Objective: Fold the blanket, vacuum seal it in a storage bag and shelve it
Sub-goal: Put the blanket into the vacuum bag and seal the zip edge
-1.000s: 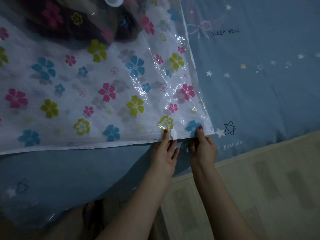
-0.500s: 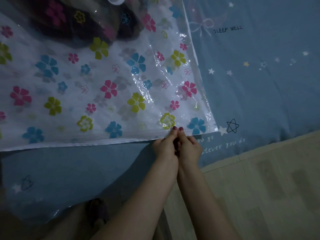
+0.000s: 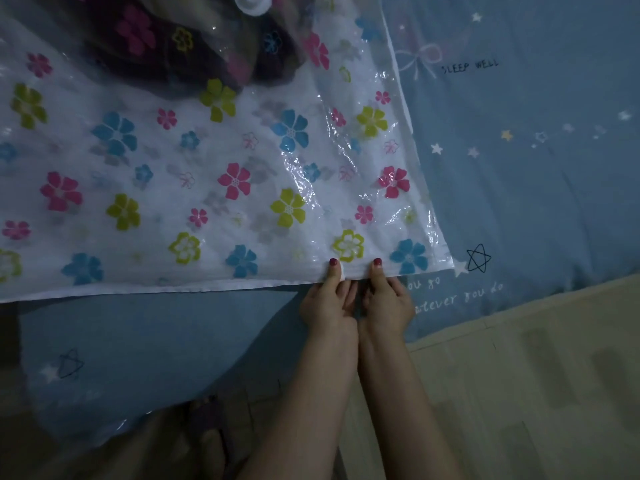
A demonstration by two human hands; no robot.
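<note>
A: What differs from half a second ago?

B: Then the two hands sat pressed together at the bag's near edge, thumbs almost touching. Now they have spread a little. The left hand (image 3: 329,301) pinches the seal strip, thumb on top and fingers curled beneath, with a small white slider clip (image 3: 341,273) just beside its thumb. The right hand (image 3: 386,303) pinches the same strip a little to the right, thumb on top. A second ago they were further apart, with the right near the corner.

A: And the storage bag?

B: The storage bag (image 3: 207,188), clear plastic printed with coloured flowers, lies flat on the bed. Its near sealing edge (image 3: 138,287) runs left to right across the view, rising slightly toward the right corner. Its long axis I cannot tell, as the bag runs out of view at the left and top.

A: The blanket?

B: The blanket (image 3: 166,53), a dark bundle, is inside the bag at the top left, well away from the hands. A white round valve (image 3: 251,3) shows at the top edge above it.

A: Anything around?

B: A blue bedsheet (image 3: 519,168) with stars and lettering is under the bag. At lower right is pale tiled floor (image 3: 519,393). At bottom left, the person's leg (image 3: 173,441), dim and blurred.
</note>
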